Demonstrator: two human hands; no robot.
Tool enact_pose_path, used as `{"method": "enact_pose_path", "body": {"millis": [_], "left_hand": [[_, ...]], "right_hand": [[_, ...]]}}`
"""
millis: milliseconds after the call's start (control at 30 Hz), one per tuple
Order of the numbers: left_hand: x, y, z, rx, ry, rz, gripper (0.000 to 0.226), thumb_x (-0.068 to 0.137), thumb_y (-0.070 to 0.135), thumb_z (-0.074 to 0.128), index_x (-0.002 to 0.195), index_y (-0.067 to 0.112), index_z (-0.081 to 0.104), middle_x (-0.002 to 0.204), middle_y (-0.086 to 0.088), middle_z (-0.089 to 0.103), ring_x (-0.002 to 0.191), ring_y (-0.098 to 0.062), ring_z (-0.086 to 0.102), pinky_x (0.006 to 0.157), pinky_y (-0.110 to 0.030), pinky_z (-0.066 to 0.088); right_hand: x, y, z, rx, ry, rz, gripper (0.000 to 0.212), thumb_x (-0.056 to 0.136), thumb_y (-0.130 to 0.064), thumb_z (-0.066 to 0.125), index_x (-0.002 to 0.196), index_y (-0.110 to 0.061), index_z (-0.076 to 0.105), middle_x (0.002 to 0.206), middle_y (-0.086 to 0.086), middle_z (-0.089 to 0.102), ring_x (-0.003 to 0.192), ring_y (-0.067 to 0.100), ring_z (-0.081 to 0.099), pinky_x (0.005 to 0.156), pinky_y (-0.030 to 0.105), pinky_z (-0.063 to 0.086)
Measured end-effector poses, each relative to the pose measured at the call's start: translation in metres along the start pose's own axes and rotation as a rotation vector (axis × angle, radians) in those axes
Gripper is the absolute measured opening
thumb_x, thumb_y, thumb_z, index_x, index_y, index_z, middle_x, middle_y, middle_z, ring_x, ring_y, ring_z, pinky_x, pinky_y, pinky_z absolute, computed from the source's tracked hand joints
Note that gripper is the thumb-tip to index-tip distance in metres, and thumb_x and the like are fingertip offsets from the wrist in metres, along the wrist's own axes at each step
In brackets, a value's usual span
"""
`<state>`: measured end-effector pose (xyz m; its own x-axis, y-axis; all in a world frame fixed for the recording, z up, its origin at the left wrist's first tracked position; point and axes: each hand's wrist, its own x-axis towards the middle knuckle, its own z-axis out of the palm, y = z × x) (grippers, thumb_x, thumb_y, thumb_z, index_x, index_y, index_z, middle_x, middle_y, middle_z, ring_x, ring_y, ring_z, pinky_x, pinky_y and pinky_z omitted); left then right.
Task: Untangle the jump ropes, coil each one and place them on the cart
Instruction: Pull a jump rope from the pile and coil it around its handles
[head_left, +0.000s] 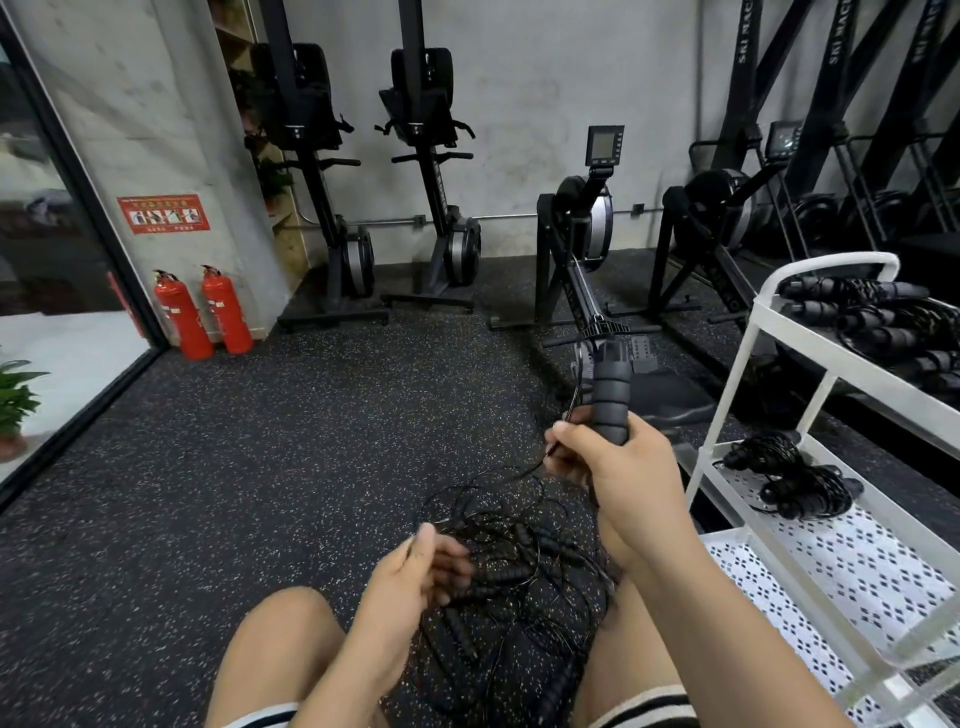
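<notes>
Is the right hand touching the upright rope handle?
Touching: the head view shows the right hand gripping the handle round its lower end.

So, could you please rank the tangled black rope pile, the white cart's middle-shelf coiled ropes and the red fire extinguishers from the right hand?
1. Tangled black rope pile, floor below.
2. Coiled ropes, cart shelf, right.
3. Red fire extinguishers, far left.

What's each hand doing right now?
Left hand: fingers curled above the tangled ropes; whether it pinches a cord cannot be told.
Right hand: grips a jump rope handle.
</notes>
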<state>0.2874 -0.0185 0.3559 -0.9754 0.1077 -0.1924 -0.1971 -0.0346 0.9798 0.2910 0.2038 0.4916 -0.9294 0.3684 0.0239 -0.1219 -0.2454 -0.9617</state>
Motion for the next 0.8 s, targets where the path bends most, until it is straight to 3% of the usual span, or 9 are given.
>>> {"method": "enact_pose_path", "body": {"millis": [100, 200, 300, 400, 533, 667, 800], "left_hand": [[0.016, -0.022, -0.017, -0.140, 0.129, -0.197, 0.051, 0.114, 0.043, 0.043, 0.114, 0.003, 0.075, 0.104, -0.020, 0.080, 0.087, -0.028, 0.073, 0.072, -0.037, 0.049], [0.026, -0.040, -0.028, 0.062, 0.211, -0.264, 0.036, 0.114, 0.034, 0.051, 0.111, 0.012, 0.080, 0.102, -0.011, 0.082, 0.085, -0.022, 0.071, 0.067, -0.033, 0.046], [0.029, -0.042, -0.029, 0.389, 0.273, -0.163, 0.023, 0.109, 0.022, 0.060, 0.107, 0.037, 0.078, 0.110, -0.004, 0.080, 0.098, -0.018, 0.069, 0.081, -0.034, 0.048], [0.023, -0.021, -0.015, 0.563, 0.243, 0.016, 0.030, 0.106, 0.018, 0.063, 0.118, 0.045, 0.069, 0.127, 0.014, 0.068, 0.119, -0.010, 0.063, 0.095, -0.033, 0.046], [0.000, 0.025, 0.019, 0.408, 0.173, 0.209, 0.026, 0.111, 0.026, 0.055, 0.109, 0.040, 0.077, 0.114, 0.024, 0.075, 0.111, 0.003, 0.066, 0.094, -0.027, 0.049], [-0.026, 0.059, 0.047, 0.106, -0.035, 0.245, 0.027, 0.113, 0.029, 0.051, 0.111, 0.027, 0.077, 0.106, 0.004, 0.080, 0.104, -0.015, 0.072, 0.092, -0.031, 0.052], [-0.027, 0.062, 0.058, 0.112, -0.084, 0.256, 0.022, 0.110, 0.027, 0.060, 0.097, 0.030, 0.077, 0.076, 0.003, 0.068, 0.071, -0.011, 0.059, 0.068, -0.020, 0.048]], "right_hand": [[0.004, -0.009, -0.001, 0.039, 0.009, -0.023, 0.012, 0.095, 0.002, 0.077, 0.104, 0.004, 0.069, 0.090, 0.021, 0.074, 0.076, 0.026, 0.071, 0.075, 0.040, 0.064], [0.006, -0.014, 0.000, 0.069, 0.010, -0.017, 0.012, 0.095, 0.003, 0.077, 0.103, 0.004, 0.069, 0.091, 0.020, 0.074, 0.079, 0.026, 0.072, 0.073, 0.036, 0.065], [0.004, -0.013, 0.004, 0.034, -0.022, -0.008, 0.011, 0.095, 0.003, 0.077, 0.102, 0.001, 0.069, 0.092, 0.020, 0.076, 0.080, 0.027, 0.072, 0.073, 0.037, 0.065], [0.002, -0.007, 0.012, -0.020, -0.066, 0.012, 0.011, 0.095, 0.003, 0.077, 0.100, -0.001, 0.068, 0.095, 0.025, 0.076, 0.077, 0.028, 0.071, 0.066, 0.030, 0.061], [0.002, 0.008, 0.021, -0.073, -0.092, 0.032, 0.014, 0.094, 0.002, 0.078, 0.102, 0.002, 0.067, 0.098, 0.031, 0.074, 0.074, 0.028, 0.071, 0.064, 0.030, 0.060], [0.003, 0.016, 0.026, -0.106, -0.109, 0.034, 0.016, 0.094, 0.000, 0.078, 0.103, 0.003, 0.066, 0.090, 0.024, 0.075, 0.068, 0.026, 0.073, 0.065, 0.032, 0.060], [0.004, 0.017, 0.027, -0.085, -0.108, 0.043, 0.014, 0.093, 0.001, 0.079, 0.098, -0.002, 0.067, 0.089, 0.022, 0.075, 0.068, 0.025, 0.073, 0.065, 0.034, 0.062]]}}
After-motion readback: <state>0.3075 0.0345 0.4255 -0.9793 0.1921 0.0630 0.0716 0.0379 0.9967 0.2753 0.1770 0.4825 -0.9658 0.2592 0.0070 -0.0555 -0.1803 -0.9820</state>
